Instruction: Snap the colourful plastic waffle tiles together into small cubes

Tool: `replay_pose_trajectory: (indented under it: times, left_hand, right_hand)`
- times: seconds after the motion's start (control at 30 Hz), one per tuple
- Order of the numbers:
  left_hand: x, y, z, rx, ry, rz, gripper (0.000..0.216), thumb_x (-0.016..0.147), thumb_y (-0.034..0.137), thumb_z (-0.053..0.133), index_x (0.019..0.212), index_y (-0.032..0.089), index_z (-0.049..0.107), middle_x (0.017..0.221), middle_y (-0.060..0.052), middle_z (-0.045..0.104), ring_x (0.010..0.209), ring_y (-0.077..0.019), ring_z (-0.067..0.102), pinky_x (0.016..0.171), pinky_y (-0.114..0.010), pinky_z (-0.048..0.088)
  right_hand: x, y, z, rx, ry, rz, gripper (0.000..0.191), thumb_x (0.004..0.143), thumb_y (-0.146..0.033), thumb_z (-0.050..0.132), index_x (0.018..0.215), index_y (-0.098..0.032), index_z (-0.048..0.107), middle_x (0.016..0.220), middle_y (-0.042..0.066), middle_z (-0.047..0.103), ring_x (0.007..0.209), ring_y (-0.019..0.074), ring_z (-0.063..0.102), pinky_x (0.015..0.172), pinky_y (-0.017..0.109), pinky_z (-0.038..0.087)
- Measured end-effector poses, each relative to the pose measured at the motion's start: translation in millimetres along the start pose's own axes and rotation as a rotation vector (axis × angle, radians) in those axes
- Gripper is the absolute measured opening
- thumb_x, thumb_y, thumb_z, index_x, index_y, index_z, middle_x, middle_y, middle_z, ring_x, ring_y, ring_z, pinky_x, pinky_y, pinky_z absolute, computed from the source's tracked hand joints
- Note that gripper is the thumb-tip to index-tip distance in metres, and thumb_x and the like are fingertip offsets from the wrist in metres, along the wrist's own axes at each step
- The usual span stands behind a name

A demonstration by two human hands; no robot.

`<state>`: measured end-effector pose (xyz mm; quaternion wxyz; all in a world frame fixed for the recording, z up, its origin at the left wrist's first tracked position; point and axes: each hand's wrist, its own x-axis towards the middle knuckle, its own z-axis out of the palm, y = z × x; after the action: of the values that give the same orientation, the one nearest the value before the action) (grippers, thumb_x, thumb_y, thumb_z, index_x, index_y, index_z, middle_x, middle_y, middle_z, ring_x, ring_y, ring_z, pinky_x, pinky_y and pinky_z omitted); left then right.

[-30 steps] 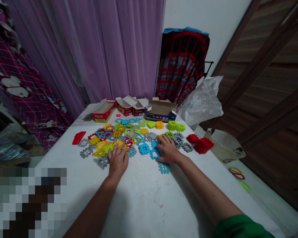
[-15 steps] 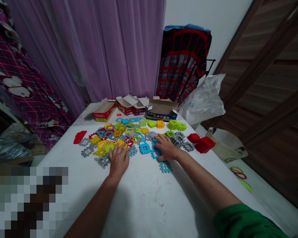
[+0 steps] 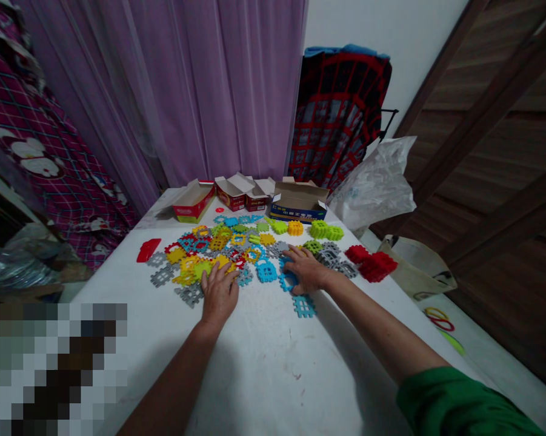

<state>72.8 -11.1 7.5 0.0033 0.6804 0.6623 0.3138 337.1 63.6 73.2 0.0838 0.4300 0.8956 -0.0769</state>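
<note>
Flat, notched plastic building pieces in several colours lie spread over the white table (image 3: 263, 363). My left hand (image 3: 219, 293) is open, palm down, its fingertips at the edge of yellow pieces (image 3: 186, 269) and beside a grey piece (image 3: 191, 294). With fingers spread, my right hand (image 3: 305, 270) rests over blue pieces; one blue ring-shaped piece (image 3: 285, 282) shows partly beneath it. Left of that hand lies a blue window-like piece (image 3: 266, 271), and just below it another blue lattice piece (image 3: 304, 306). What the right palm covers is hidden.
Stacked red pieces (image 3: 377, 267), grey pieces (image 3: 331, 254) and green pieces (image 3: 319, 229) stand to the right. Open boxes, including a red one (image 3: 191, 212) and a blue one (image 3: 297, 213), line the back. A clear plastic bag (image 3: 377, 181) hangs at the right edge.
Both hands keep the same places over the pieces. The whole view has shifted very slightly; no piece has visibly moved.
</note>
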Motion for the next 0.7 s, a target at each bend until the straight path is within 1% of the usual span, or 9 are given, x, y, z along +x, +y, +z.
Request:
replay_pose_trajectory:
  times: [0.13,0.33,0.5,0.7]
  left_hand:
    - [-0.1,-0.2,-0.3,0.007,-0.004,0.005,0.031,0.087,0.019,0.049,0.106,0.028,0.071,0.133,-0.005,0.064,0.139,-0.0301,0.042,0.117,-0.061,0.020]
    - [0.3,1.5,-1.7,0.008,-0.013,-0.006,0.032,0.087,0.019,0.049,0.106,0.028,0.072,0.132,-0.006,0.065,0.138,-0.0304,0.043,0.117,-0.061,0.021]
    - [0.5,2.0,-3.0,0.006,-0.024,-0.008,0.032,0.087,0.018,0.050,0.107,0.027,0.072,0.134,-0.005,0.064,0.139,-0.0313,0.042,0.117,-0.062,0.021]
    - [0.6,2.5,-3.2,0.011,-0.028,-0.007,0.030,0.086,0.017,0.052,0.106,0.028,0.072,0.133,-0.005,0.065,0.139,-0.0311,0.042,0.116,-0.062,0.021]
  right_hand:
    - [-0.9,-4.1,-3.5,-0.045,-0.022,0.019,0.070,0.059,-0.039,0.082,0.124,-0.020,0.065,0.158,0.016,0.029,0.148,0.0414,0.012,0.116,0.063,0.011]
    - [-2.8,-7.1,-4.3,-0.082,-0.034,0.035,0.070,0.061,-0.042,0.081,0.124,-0.016,0.065,0.158,0.019,0.029,0.148,0.0407,0.013,0.117,0.060,0.011]
    - [-2.9,-6.5,-4.0,-0.080,-0.038,0.046,0.069,0.062,-0.043,0.080,0.125,-0.018,0.064,0.158,0.016,0.030,0.148,0.0397,0.014,0.117,0.060,0.013]
    - [-3.7,-7.8,-5.6,-0.066,-0.057,0.048,0.071,0.063,-0.045,0.080,0.126,-0.017,0.063,0.158,0.017,0.029,0.148,0.0402,0.014,0.118,0.059,0.014]
